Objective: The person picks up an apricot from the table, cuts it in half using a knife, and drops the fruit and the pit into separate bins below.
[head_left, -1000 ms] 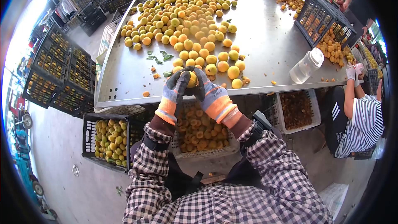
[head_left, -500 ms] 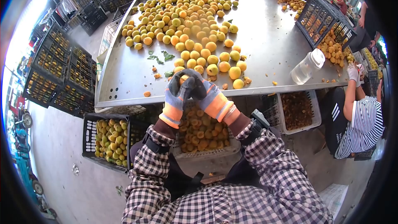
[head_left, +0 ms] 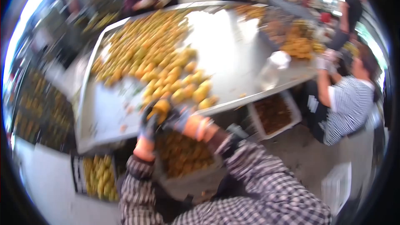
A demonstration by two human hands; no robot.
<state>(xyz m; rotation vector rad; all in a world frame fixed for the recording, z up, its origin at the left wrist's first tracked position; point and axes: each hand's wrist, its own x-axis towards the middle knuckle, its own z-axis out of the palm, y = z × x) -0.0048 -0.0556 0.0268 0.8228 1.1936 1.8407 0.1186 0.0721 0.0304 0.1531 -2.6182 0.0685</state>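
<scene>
Motion blurs the whole view. My left hand (head_left: 148,126), in a grey and orange glove, is closed around an orange apricot (head_left: 161,107) at the near edge of the metal table. My right hand (head_left: 183,123), gloved alike, has its dark fingertips pressed against the same apricot from the right; their exact grip is smeared. Just beyond my hands, many yellow-orange apricots (head_left: 166,79) lie spread over the metal table (head_left: 225,54). Below my hands stands a pale basket (head_left: 204,174) filled with orange fruit pieces.
A black crate (head_left: 79,176) of yellow-green fruit stands at the lower left. At right are a clear bottle with a white lid (head_left: 273,70), a white crate (head_left: 295,109) of brown scraps, and a co-worker in a striped shirt (head_left: 350,104). Other people work across the table.
The view has swung, so the table appears tilted and shifted left. My hands are lower left in view and slightly more apart; the apricot between them shows more fully.
</scene>
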